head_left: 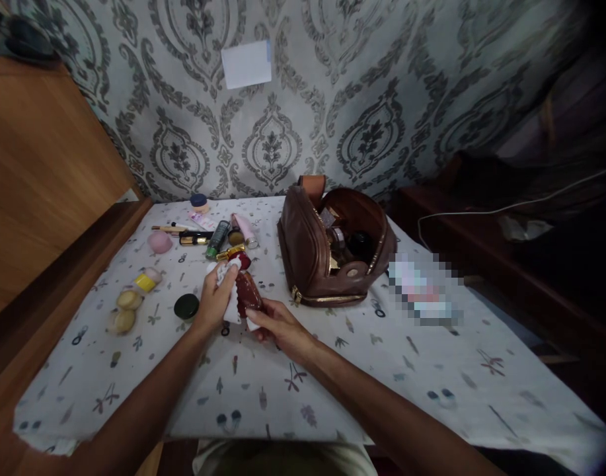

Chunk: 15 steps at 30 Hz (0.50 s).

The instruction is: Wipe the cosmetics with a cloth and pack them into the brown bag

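A dark red bottle (248,294) is held above the middle of the table between both hands. My left hand (214,301) is closed on a white cloth (232,309) that lies against the bottle's left side. The fingers of my right hand (280,327) grip the bottle's lower end. Just beyond the hands are a gold item (230,252) and a dark green tube (218,239). A round dark green lid (186,306) lies left of my left hand. To the right stands an open brown bag (327,251) with cosmetics inside.
On the patterned tablecloth (293,410) at the left lie a pink sponge (160,242), a packet of round yellowish items (129,299) and brushes. A blue-lidded jar (199,203) stands at the back. A blurred-out item (424,287) lies right of the bag.
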Each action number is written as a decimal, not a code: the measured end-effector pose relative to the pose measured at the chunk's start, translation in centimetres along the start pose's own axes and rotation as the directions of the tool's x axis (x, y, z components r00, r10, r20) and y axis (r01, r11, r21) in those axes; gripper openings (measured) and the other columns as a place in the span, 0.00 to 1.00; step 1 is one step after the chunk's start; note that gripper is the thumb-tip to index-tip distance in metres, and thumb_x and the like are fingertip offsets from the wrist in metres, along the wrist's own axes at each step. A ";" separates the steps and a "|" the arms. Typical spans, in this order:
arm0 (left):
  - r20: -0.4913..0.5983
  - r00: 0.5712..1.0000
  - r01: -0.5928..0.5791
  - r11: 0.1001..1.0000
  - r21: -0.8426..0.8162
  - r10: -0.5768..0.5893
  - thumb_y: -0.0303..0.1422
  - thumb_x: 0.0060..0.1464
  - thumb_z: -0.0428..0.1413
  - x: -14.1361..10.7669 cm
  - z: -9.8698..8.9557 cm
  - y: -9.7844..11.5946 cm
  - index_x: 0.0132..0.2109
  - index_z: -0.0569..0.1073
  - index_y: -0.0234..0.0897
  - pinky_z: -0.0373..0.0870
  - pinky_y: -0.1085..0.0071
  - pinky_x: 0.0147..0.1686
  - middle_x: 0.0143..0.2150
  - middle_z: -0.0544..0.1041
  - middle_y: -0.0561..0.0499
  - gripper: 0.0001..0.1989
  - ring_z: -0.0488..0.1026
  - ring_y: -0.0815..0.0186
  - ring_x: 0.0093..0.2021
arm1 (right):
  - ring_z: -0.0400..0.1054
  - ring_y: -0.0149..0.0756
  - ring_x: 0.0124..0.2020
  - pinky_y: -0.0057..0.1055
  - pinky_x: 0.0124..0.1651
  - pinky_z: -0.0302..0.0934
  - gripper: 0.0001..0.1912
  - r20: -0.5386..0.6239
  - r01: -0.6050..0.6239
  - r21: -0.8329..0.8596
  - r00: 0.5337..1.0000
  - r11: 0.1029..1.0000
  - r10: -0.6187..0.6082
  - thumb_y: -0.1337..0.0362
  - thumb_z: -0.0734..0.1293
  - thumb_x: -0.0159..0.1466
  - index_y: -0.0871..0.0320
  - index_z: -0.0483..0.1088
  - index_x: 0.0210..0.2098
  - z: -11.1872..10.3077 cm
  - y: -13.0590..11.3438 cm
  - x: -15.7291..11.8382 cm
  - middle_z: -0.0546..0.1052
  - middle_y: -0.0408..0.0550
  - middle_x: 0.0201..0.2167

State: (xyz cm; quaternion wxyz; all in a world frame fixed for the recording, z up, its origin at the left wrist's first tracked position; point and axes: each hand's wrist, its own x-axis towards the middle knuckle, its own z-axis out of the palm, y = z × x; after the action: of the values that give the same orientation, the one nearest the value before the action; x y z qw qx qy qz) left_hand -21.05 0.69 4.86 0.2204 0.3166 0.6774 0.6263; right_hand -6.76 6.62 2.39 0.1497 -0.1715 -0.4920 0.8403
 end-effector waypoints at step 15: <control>0.173 0.985 0.010 0.999 -0.038 -0.004 0.49 0.56 0.57 0.0 0.0 -0.1 0.50 0.78 0.40 0.71 0.71 0.30 0.36 0.80 0.51 0.22 0.74 0.65 0.29 | 0.66 0.27 0.21 0.21 0.23 0.54 0.32 0.056 -0.074 0.271 0.997 0.960 0.061 0.50 0.79 0.50 0.56 0.63 0.46 0.2 -0.9 -0.4 0.78 0.44 0.27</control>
State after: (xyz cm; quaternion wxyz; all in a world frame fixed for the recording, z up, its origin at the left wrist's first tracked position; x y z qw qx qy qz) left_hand -21.10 0.67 4.80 0.2866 0.3630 0.6445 0.6088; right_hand -6.44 6.71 3.31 0.1315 -0.1462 -0.3686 0.9085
